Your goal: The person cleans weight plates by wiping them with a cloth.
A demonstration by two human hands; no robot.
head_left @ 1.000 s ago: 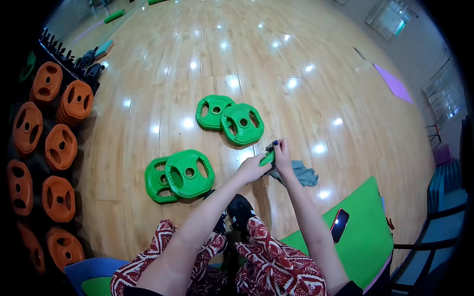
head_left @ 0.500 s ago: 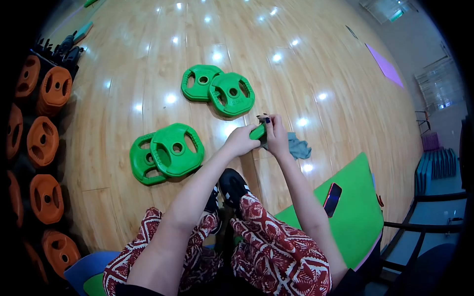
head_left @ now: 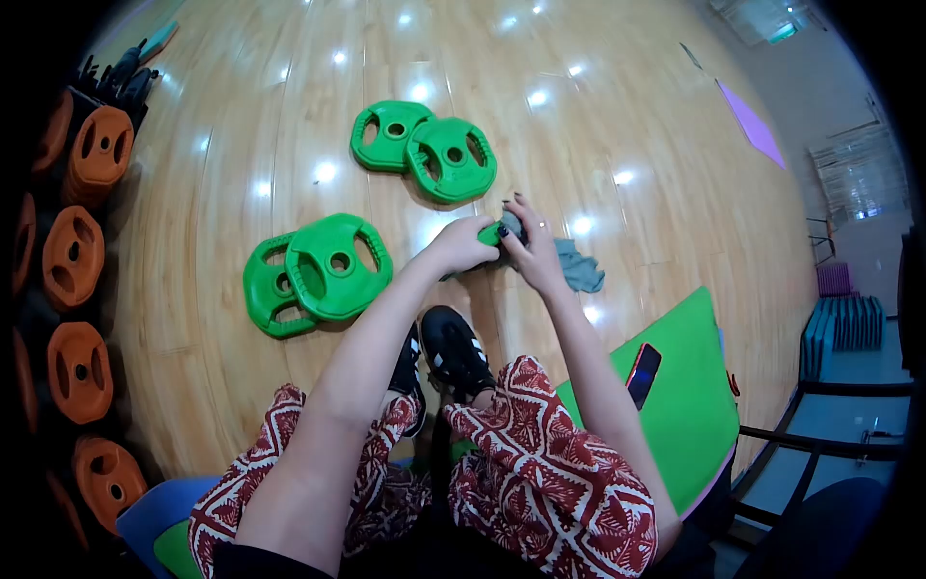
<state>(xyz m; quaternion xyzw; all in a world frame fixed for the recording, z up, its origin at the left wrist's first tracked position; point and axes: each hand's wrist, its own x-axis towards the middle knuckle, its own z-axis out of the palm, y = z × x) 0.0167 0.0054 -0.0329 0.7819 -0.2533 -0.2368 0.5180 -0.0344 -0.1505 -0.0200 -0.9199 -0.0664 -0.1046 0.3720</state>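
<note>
My left hand (head_left: pixel 463 245) is closed around a green weight plate (head_left: pixel 491 234), which I see nearly edge-on and mostly hidden by my hands. On its right side my right hand (head_left: pixel 535 253) holds a grey cloth (head_left: pixel 581 266) against it. Some of the cloth is bunched up under the fingers, and the rest hangs out to the right. Beyond my hands, two green plates (head_left: pixel 451 172) lie overlapping on the floor. Another overlapping green pair (head_left: pixel 338 275) rests to the left of my forearm.
Orange weight plates (head_left: pixel 80 372) fill a rack along the left. At my right, a phone (head_left: pixel 643 374) lies on a green mat (head_left: pixel 680 425). My black shoes (head_left: pixel 453 352) are on the wooden floor (head_left: pixel 231 367) below my hands. A purple mat (head_left: pixel 750 125) is farther off.
My right hand's fingers have spread and shifted up along the plate, with the cloth now showing beneath them. The view has tilted slightly, so the floor plates appear higher.
</note>
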